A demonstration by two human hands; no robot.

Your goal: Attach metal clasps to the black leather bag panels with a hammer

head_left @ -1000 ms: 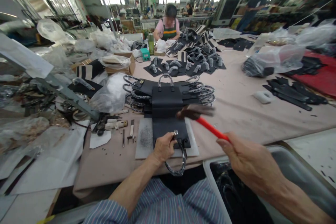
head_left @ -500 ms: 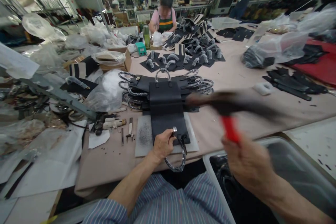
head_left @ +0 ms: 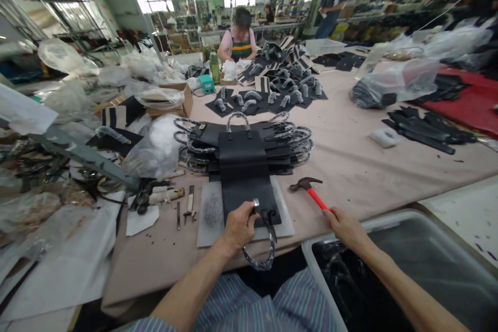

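Note:
My left hand is closed around a small metal punch standing upright on the near end of a black leather bag panel. The panel lies on a grey pad, and a wrapped curved handle hangs off its near edge. My right hand grips the red handle of a hammer, whose head rests on the table to the right of the panel. Behind the panel sits a stack of black panels with handles.
Small tools lie left of the pad. A grey bin stands at my right. Plastic bags and clutter fill the left side. Black straps and a bagged bundle lie at the right. A person works at the far end.
The hammer was raised and swinging; now it has come down and lies on the table at the right, still in my right hand. My left hand has stayed on the punch.

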